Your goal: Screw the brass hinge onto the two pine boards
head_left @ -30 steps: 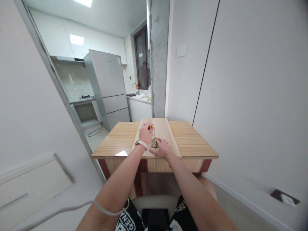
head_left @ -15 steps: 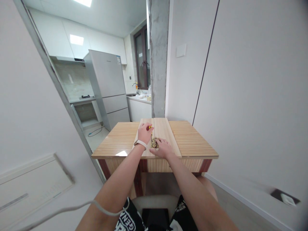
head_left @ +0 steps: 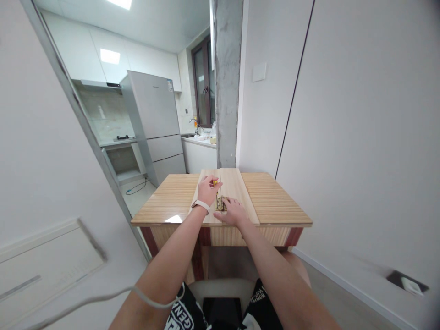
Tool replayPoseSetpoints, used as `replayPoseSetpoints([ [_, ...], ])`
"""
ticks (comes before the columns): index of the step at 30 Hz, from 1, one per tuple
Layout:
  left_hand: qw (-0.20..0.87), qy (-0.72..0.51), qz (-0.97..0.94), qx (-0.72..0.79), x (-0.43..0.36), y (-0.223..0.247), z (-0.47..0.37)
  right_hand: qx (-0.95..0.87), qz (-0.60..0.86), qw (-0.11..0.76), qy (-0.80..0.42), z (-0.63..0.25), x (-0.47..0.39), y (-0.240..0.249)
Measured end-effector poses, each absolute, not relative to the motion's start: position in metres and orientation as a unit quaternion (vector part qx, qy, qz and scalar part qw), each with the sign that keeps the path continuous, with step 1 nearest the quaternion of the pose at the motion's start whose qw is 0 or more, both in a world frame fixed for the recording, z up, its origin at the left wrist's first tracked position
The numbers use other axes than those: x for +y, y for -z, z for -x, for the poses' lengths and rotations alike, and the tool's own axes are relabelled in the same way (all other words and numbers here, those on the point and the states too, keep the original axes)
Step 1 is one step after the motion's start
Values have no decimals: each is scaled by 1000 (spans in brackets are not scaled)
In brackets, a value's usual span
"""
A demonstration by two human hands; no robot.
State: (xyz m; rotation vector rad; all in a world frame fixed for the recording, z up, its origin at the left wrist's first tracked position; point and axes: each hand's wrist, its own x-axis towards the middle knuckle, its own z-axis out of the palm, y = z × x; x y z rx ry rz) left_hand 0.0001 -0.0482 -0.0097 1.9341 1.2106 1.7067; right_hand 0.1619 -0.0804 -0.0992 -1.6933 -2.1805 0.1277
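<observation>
Two pale wooden boards lie side by side on the striped wooden table. A brass-coloured hinge lies over the seam between them. My left hand, with a pale band at the wrist, is closed on the yellow and dark handle of a screwdriver, whose shaft points down at the hinge. My right hand lies spread on the right board, its thumb and fingertips touching the hinge's right side and lower edge.
A white cable crosses in front of my left forearm. Beyond the table stand a grey pillar and a silver refrigerator. A white wall rises on the right.
The fingers of my left hand have shifted round the screwdriver handle, and more of its yellow shows. My right hand has stayed in place.
</observation>
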Motion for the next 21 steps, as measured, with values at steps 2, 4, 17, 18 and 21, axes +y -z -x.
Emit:
replayPoseSetpoints([
  [2, 136, -597, -664, 428, -49, 8, -1, -776, 600, 188, -44, -162, -80, 100],
  [4, 120, -595, -660, 442, -50, 6, -1, -776, 600, 188, -42, -163, -80, 100],
  [17, 99, -575, -682, 441, -53, 4, -4, -769, 609, 188, -52, -160, -86, 93],
  [18, 103, -574, -685, 437, -53, 5, -5, -769, 609, 188, -53, -160, -87, 92],
  [21, 114, -572, -691, 427, -51, 7, -5, -771, 606, 188, -56, -160, -88, 91],
])
